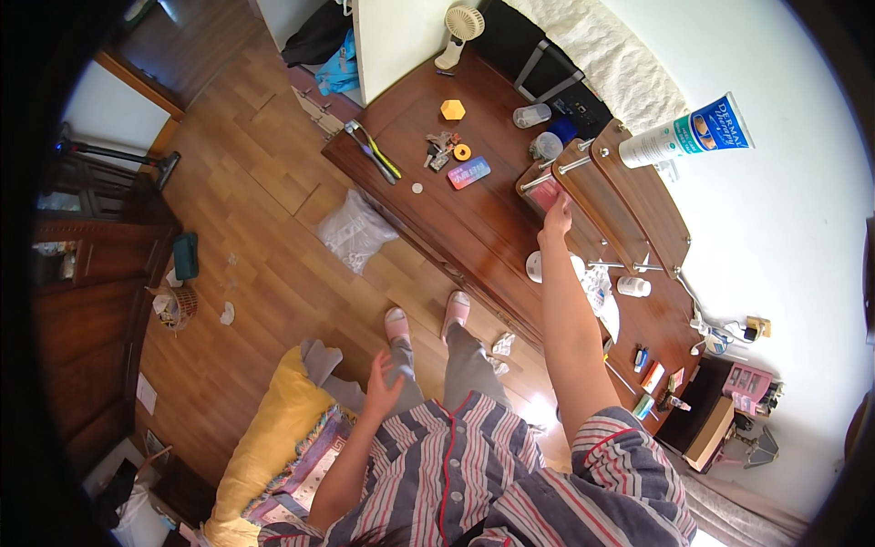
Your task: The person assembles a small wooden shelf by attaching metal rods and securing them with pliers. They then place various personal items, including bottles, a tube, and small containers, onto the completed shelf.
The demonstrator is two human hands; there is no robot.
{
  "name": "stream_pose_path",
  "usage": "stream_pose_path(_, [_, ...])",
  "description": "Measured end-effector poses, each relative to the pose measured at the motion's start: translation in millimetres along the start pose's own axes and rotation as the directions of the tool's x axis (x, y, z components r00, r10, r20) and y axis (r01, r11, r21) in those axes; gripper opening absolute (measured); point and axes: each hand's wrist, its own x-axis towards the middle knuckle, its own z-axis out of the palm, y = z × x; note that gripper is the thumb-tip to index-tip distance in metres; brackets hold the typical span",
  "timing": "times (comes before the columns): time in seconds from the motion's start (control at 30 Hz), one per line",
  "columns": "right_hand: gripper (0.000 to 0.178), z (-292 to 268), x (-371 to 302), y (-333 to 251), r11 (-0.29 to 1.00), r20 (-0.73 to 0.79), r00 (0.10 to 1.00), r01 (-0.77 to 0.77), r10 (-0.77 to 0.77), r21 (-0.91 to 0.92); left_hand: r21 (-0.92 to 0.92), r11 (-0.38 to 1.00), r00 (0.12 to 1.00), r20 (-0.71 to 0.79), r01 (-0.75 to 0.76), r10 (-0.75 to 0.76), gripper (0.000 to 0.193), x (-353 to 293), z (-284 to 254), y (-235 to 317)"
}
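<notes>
My right hand (558,219) reaches out over the desk to the small wooden tiered shelf (629,196). Its fingers close on a flat reddish-pink packet (544,193) at the lowest tier; what kind it is I cannot make out. On the top tier stands a white and blue cream tube (688,137). Low in front of my body hangs my left hand (385,385), fingers apart, holding nothing. Left of the shelf on the desk lie a pink and blue box (468,173), a bunch of keys (441,149), a yellow tape roll (462,152) and pliers (378,155).
Clear jars (531,115), a yellow hexagonal piece (453,109) and a small fan (460,32) stand toward the back. A white bottle (633,286) is right of my forearm. A plastic bag (355,232) lies on the floor beside the desk; a yellow cushion (273,410) is at my left.
</notes>
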Motion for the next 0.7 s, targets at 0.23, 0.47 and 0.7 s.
stream_pose_path(0.23, [0.077,2.6,-0.7,-6.3,0.993,-0.065,0.998,0.006,-0.014,-0.116,-0.008,1.0,0.999,0.027,-0.018,0.018,0.074,14.8,3.6,20.0])
stream_pose_path(0.47, [0.071,-5.4,-18.3,-14.7,0.984,-0.065,0.998,-0.006,-0.005,-0.181,-0.067,0.951,0.952,0.043,-0.302,0.305,0.054,119.0,24.8,153.9])
stream_pose_path(0.7, [0.054,-27.2,-95.2,-22.5,0.855,0.028,0.876,0.477,-0.482,-0.205,0.123,0.719,0.728,0.052,-0.684,0.684,0.039,342.4,141.2,334.1])
